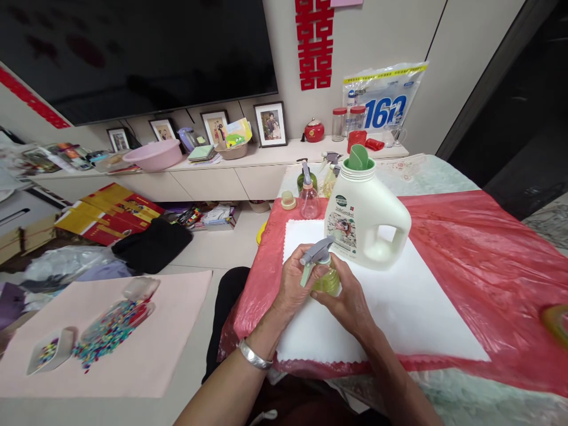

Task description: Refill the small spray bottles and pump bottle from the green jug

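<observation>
Both my hands are around a small spray bottle (328, 282) with yellowish liquid and a grey trigger head (317, 251). My left hand (295, 278) closes on the trigger head and neck from the left. From the right, my right hand (348, 296) grips the bottle's body; its fingers partly hide the bottle. Just behind them a large cream detergent jug (366, 219) stands upright, uncapped, with a green spout in its mouth. A white sheet (399, 307) lies beneath my hands and the jug.
A pink pump bottle (309, 202), a pale cap (288, 200) and other spray bottles stand behind the sheet. Red plastic (465, 236) covers the table. At left, a pink board (177, 319) bears scattered colourful beads (106, 334). Picture frames and a pink basin (153, 155) line the cabinet.
</observation>
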`<action>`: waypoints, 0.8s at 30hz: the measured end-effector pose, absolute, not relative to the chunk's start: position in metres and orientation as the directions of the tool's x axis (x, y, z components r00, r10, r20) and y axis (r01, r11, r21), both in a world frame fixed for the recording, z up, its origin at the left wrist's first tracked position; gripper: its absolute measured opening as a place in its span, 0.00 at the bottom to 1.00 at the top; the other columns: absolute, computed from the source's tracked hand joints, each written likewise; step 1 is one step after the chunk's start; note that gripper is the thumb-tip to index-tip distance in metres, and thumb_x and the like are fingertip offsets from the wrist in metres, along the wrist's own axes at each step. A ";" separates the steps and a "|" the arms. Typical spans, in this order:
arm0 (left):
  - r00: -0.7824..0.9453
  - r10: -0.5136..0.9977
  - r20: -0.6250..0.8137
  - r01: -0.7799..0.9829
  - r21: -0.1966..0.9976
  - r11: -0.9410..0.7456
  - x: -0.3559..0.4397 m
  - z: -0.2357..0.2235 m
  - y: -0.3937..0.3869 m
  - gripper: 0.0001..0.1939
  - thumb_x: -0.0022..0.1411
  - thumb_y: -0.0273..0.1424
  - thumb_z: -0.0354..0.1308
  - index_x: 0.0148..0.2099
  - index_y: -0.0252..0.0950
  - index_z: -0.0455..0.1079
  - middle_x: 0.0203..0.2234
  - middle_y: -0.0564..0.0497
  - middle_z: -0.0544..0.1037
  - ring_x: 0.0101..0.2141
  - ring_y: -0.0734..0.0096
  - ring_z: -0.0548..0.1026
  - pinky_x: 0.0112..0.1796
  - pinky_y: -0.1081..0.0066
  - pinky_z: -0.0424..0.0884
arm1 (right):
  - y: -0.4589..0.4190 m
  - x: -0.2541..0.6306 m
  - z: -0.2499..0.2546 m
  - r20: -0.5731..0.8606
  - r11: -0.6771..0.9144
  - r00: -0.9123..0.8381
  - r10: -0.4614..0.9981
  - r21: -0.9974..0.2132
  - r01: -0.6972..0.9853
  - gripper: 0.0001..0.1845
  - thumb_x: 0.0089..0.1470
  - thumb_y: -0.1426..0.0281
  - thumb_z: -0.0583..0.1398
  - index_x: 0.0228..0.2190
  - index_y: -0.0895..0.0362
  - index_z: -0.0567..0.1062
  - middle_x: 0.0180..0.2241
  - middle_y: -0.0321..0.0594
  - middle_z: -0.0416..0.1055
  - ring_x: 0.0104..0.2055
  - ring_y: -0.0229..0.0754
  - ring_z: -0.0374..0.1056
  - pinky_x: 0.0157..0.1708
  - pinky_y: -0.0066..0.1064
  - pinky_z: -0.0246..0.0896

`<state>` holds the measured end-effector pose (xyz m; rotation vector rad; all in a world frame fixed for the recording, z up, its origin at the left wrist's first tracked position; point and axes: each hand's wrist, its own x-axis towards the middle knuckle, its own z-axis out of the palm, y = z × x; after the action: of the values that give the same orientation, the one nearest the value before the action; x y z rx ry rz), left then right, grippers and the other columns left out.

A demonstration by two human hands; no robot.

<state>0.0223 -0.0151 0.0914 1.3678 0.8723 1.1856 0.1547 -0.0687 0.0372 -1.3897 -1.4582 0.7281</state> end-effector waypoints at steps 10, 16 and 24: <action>0.215 0.960 0.180 -0.131 0.979 -0.154 0.022 0.075 -0.018 0.22 0.53 0.40 0.74 0.47 0.39 0.76 0.37 0.48 0.82 0.38 0.60 0.78 0.42 0.63 0.73 | -0.068 0.154 0.037 0.251 0.188 0.110 0.962 -0.895 0.405 0.42 0.51 0.65 0.67 0.64 0.51 0.61 0.59 0.45 0.68 0.61 0.53 0.64 0.60 0.48 0.63; 0.226 0.953 0.203 -0.146 0.974 -0.173 0.021 0.067 -0.016 0.23 0.54 0.43 0.73 0.49 0.38 0.77 0.40 0.46 0.82 0.40 0.59 0.78 0.44 0.62 0.72 | -0.069 0.154 0.038 0.267 0.200 0.112 0.957 -0.888 0.413 0.42 0.50 0.66 0.67 0.64 0.51 0.61 0.60 0.44 0.68 0.62 0.53 0.64 0.60 0.48 0.63; 0.255 0.938 0.234 -0.124 0.970 -0.208 0.018 0.066 -0.014 0.22 0.58 0.45 0.70 0.50 0.38 0.77 0.41 0.45 0.82 0.43 0.56 0.78 0.47 0.60 0.73 | -0.069 0.154 0.039 0.230 0.163 0.124 0.965 -0.900 0.404 0.42 0.49 0.66 0.67 0.63 0.51 0.63 0.59 0.44 0.69 0.61 0.53 0.65 0.60 0.49 0.64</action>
<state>0.0181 -0.0142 0.0658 1.4138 0.8224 1.2056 0.1544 -0.0693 0.0390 -1.4084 -1.4490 0.7155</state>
